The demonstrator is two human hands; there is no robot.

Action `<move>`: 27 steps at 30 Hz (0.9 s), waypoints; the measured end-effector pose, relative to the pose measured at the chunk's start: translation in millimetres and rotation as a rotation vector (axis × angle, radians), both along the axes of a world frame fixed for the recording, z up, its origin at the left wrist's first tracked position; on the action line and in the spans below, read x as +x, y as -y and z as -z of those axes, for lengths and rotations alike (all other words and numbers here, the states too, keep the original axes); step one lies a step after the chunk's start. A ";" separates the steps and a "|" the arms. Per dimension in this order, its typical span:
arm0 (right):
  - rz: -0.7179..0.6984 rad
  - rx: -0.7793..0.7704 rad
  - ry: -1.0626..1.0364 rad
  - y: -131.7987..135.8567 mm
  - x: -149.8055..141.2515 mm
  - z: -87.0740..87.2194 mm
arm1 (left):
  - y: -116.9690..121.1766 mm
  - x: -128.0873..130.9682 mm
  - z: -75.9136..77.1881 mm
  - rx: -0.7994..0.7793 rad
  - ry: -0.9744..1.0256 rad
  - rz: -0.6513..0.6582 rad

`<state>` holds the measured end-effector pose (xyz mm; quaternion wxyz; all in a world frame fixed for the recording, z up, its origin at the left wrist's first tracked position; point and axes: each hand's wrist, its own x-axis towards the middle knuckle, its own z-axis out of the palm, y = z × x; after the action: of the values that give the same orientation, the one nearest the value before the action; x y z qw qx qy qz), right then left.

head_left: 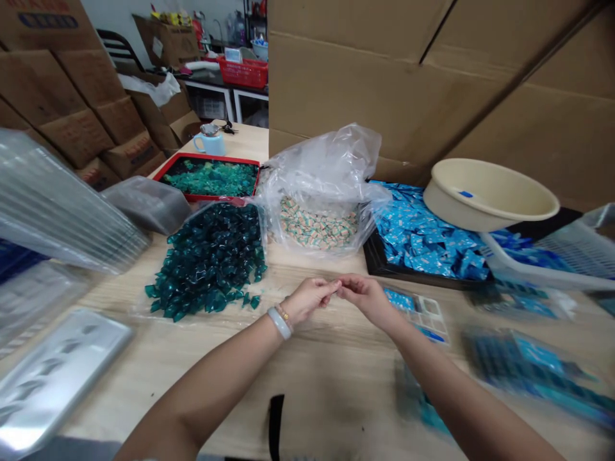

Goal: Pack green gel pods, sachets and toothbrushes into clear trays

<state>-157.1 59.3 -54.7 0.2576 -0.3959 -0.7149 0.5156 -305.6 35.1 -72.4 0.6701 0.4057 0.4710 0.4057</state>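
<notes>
My left hand (307, 302), with a pale bangle at the wrist, meets my right hand (366, 299) above the middle of the table. Fingertips of both are pinched together and touch; anything between them is too small or hidden to make out. Left of them lies a heap of dark teal, glossy pieces (211, 259) on clear plastic. Behind them stands an open clear bag (331, 160) of small striped pieces (317, 224). To the right, a black tray (427, 274) holds many blue printed packets (413, 224). A white compartment tray (427, 314) is partly behind my right forearm.
A cream basin (490, 218) rests over the packets, beside a white plastic basket (576, 272). Blurred filled packs (533, 365) lie at right. Clear stacked trays (62, 198) and a silvery tray (57, 378) are at left. A red-rimmed tray (206, 195) and blue mug (211, 145) stand farther back.
</notes>
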 end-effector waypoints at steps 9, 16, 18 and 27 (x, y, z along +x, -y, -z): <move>-0.301 0.510 0.532 -5.5 10.9 32.9 | -11.7 -141.6 -24.5 0.303 -1.164 -0.316; -0.334 0.559 0.625 -6.1 4.1 41.7 | 19.9 -119.3 -33.9 0.516 -1.534 -0.240; -0.294 0.535 0.615 -3.9 3.5 43.2 | 24.6 -84.2 -23.2 0.673 -1.354 0.102; -0.204 0.550 0.652 30.4 25.4 26.8 | 13.5 -44.3 10.3 0.678 -1.147 0.342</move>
<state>-131.8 28.9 -81.5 0.0618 -0.3819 -0.9051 0.1766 -349.8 21.5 -82.7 0.2055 0.8122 0.5277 0.1401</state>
